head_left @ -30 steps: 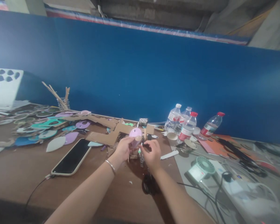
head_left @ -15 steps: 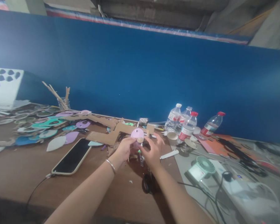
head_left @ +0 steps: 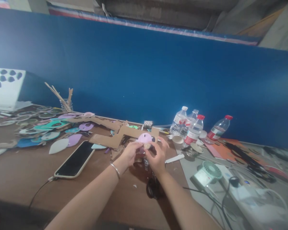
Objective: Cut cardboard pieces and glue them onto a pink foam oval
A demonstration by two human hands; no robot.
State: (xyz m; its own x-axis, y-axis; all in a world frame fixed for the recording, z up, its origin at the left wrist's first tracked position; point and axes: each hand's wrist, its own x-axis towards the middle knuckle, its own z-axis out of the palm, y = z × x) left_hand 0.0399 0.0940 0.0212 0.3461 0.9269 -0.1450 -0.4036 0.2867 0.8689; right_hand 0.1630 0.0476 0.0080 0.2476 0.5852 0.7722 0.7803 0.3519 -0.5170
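A light purple paper piece [head_left: 144, 138] with a small hole near its top is held up between both hands. My left hand [head_left: 131, 152] pinches its left edge, with a silver bangle on that wrist. My right hand [head_left: 158, 155] is at its lower right, thumb and forefinger closed on a small round tan piece [head_left: 147, 146] against the purple one. Behind them lies an angular strip of brown cardboard [head_left: 110, 139]. Black-handled scissors [head_left: 151, 188] rest under my right wrist, their blades mostly hidden.
A phone [head_left: 74, 159] with a cable lies at left, beside many coloured paper cutouts [head_left: 50, 135]. At right stand several plastic bottles [head_left: 194, 131], a white cutter [head_left: 174, 158], a green fan [head_left: 210, 171] and a power strip [head_left: 242, 199]. A blue partition [head_left: 139, 70] rises behind.
The purple piece has shifted slightly right and tilted, and its dark-marked right side now shows. Both hands stay closed around it, my left a little further right. The view has shifted slightly.
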